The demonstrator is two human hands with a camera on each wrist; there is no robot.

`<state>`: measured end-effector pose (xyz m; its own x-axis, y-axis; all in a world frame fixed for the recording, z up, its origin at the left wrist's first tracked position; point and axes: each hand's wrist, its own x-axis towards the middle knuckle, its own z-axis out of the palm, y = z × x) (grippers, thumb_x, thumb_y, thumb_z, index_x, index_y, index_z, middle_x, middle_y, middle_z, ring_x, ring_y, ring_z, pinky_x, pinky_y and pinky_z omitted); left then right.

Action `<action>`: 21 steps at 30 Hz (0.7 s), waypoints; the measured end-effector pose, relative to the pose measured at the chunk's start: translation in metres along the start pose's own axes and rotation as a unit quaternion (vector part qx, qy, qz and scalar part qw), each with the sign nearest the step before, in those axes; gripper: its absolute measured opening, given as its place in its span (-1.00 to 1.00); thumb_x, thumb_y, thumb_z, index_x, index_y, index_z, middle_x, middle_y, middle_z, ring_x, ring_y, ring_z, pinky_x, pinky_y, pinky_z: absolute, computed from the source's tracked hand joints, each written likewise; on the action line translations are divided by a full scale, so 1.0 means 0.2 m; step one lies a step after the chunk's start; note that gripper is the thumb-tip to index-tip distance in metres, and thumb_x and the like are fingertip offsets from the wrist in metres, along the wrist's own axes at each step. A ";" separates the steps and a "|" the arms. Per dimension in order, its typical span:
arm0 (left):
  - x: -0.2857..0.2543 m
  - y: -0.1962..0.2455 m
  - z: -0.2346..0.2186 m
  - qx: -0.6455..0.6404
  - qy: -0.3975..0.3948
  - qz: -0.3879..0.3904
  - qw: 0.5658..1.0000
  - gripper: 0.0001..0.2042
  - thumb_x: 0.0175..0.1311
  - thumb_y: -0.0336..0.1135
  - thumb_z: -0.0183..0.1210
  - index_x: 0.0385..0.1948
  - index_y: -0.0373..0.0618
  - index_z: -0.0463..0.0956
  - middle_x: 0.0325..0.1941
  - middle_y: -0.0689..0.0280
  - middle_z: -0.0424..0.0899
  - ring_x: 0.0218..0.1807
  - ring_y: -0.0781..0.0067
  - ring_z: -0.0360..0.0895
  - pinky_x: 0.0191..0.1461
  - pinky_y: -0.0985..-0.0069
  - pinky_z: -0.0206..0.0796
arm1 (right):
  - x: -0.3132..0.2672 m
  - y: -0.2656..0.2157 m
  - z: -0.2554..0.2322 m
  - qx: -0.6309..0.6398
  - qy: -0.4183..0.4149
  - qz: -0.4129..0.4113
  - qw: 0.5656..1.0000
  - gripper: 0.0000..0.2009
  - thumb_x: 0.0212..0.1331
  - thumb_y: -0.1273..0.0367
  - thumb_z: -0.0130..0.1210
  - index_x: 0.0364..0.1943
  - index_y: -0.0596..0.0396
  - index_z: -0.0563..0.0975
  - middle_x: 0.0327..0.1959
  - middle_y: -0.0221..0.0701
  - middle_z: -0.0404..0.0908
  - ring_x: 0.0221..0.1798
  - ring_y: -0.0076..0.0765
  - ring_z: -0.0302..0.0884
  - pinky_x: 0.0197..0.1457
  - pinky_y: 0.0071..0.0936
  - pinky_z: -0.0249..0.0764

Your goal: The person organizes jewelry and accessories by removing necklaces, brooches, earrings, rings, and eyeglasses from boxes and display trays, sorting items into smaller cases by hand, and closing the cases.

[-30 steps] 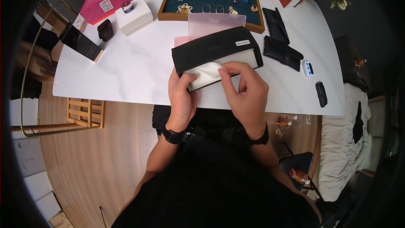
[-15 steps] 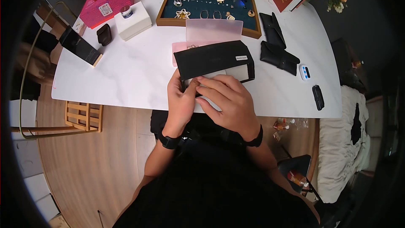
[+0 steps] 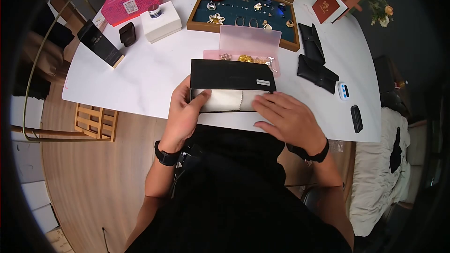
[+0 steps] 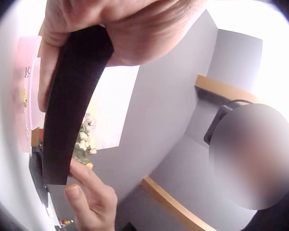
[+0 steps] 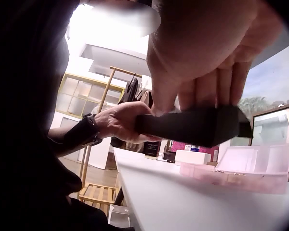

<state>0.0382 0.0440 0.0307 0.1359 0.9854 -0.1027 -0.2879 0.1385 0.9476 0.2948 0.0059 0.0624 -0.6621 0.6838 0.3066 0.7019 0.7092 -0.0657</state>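
Note:
A black glasses case [image 3: 232, 75], its lid raised and a small white label on it, is held above the table's front edge. My left hand [image 3: 183, 112] grips its left end, thumb on the front rim. Inside lies a white cleaning cloth [image 3: 222, 100] with a zigzag edge, spread over the pale lining. The right hand [image 3: 295, 119] lays extended fingers over the right part of the opening, at the lining. In the right wrist view the case [image 5: 188, 126] appears from outside, the right fingers reaching over its edge.
Behind the case stands an open pink box [image 3: 251, 41] with jewellery, and beyond it a wooden jewellery tray [image 3: 206, 26]. Two black pouches [image 3: 317, 73], a white device [image 3: 343, 91] and a black folded item [image 3: 356, 119] lie right. A white box [image 3: 161, 22] and black carton [image 3: 101, 44] stand left.
The right hand has moved from pinching the cloth to laying its fingers at the case's right side. The cloth now lies flatter inside. The case has been levelled and drawn lower, towards the body.

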 end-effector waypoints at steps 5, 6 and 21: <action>-0.02 -0.08 0.02 0.014 0.000 -0.022 1.000 -0.70 0.30 -0.64 0.04 0.05 -0.28 0.53 -0.06 0.32 0.65 0.02 0.59 0.49 0.16 0.60 0.29 | 0.04 -0.07 0.07 0.024 0.079 -0.019 0.996 -0.63 0.04 0.20 0.37 -0.06 0.00 0.67 0.08 -0.43 0.66 0.14 -0.28 0.59 0.19 -0.29 0.50; -0.02 -0.12 0.03 0.027 -0.022 0.017 0.999 -0.70 0.30 -0.64 0.04 0.05 -0.28 0.52 -0.05 0.32 0.65 0.02 0.59 0.49 0.17 0.59 0.29 | 0.09 -0.12 0.06 -0.026 0.080 -0.054 0.995 -0.57 0.05 0.17 0.36 0.02 0.02 0.64 0.17 -0.39 0.62 0.21 -0.26 0.55 0.24 -0.26 0.47; -0.07 -0.03 -0.19 -0.070 -0.045 -0.089 0.993 -0.61 0.29 -0.62 0.10 0.18 -0.25 0.46 -0.05 0.31 0.68 -0.16 0.68 0.63 -0.24 0.72 0.49 | 0.04 0.01 0.01 0.068 -0.079 -0.091 0.990 -0.59 0.20 0.18 0.25 0.14 -0.11 0.59 0.29 -0.52 0.52 0.50 -0.24 0.22 0.51 0.01 0.20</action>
<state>0.0030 0.0336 0.0149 0.2784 0.9320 -0.2322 -0.3797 0.3288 0.8647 0.2906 0.0119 0.0633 -0.8146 0.5535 0.1732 0.5327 0.8322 -0.1540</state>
